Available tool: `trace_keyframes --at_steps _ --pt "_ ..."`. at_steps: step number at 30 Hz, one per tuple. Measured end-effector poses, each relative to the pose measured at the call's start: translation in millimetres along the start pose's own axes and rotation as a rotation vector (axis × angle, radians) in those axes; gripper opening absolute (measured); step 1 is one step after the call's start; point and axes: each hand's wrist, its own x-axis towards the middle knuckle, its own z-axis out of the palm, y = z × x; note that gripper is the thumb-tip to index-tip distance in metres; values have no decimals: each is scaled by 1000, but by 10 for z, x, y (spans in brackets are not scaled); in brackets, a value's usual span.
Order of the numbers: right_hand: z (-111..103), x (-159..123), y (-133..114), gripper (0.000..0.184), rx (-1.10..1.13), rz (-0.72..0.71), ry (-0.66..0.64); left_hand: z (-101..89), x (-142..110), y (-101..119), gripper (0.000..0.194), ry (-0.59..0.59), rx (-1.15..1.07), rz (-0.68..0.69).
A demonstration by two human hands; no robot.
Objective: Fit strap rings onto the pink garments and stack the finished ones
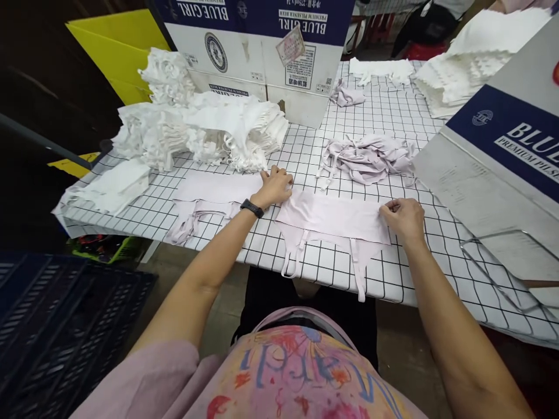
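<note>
A pale pink strappy garment (334, 218) lies folded flat on the checked table (393, 116), its straps hanging over the front edge. My left hand (275, 186), a black band on its wrist, rests with curled fingers on the garment's upper left corner. My right hand (404, 216) pinches the garment's right edge. A second pale pink garment (213, 195) lies flat to the left, beside my left wrist.
A heap of white garments (205, 128) sits at the back left, a loose pink pile (369, 157) at the back right. Blue and white cardboard boxes (262, 46) stand behind and on the right (502, 163). A dark crate (56, 326) is on the floor.
</note>
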Motion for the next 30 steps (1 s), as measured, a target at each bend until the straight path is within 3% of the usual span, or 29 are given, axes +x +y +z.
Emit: trace_keyframes --at_steps 6,13,17,20,23,25,30 --pt "-114 -63 28 5 107 124 96 37 85 -27 14 43 -62 -35" --pt "-123 -80 38 7 160 182 64 123 117 -76 9 46 -280 11" --pt "-112 -97 29 10 272 241 79 79 163 -67 8 29 -338 8" --pt "-86 -113 53 12 321 231 96 -22 112 -54 10 -39 -520 86" --pt "-43 -116 76 13 320 226 139 -119 15 -76 13 -193 -882 173" --pt "-22 -111 76 13 309 223 177 -164 -39 -116 15 -278 -994 193" --pt "-43 -103 20 8 279 217 241 -225 -73 -195 17 -288 -712 260"
